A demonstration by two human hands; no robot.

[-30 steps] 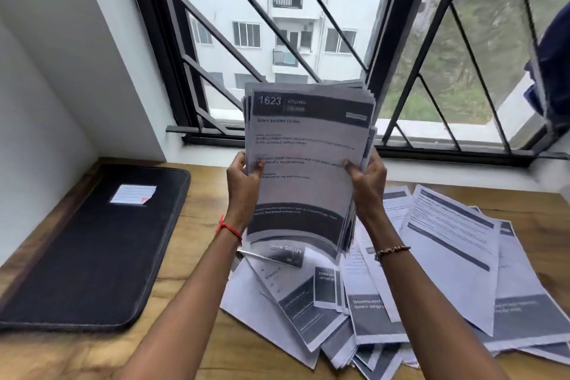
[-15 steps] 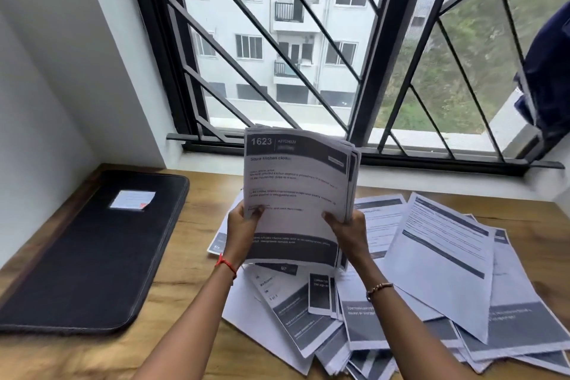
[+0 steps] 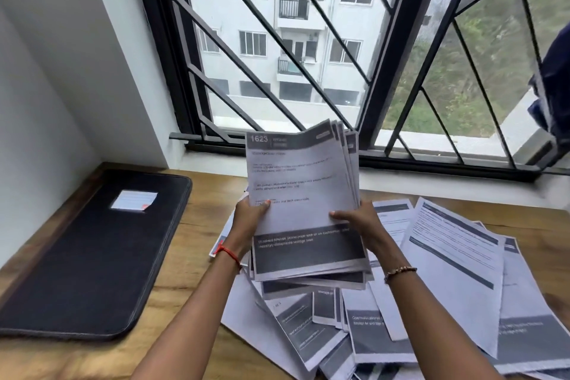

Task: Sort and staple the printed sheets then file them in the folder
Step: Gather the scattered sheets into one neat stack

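1. We see matt printed paper in the stack of sheets (image 3: 300, 191).
2. The folder (image 3: 86, 265) looks to us black, matt and cloth-like.
3. The table (image 3: 200, 219) shows smooth wood grain.
4. The window frame (image 3: 389, 40) looks like dark metal.

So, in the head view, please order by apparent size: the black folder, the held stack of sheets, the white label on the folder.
1. black folder, clearly largest.
2. held stack, raised nearer the camera, so it looks bigger.
3. white label, clearly smallest.
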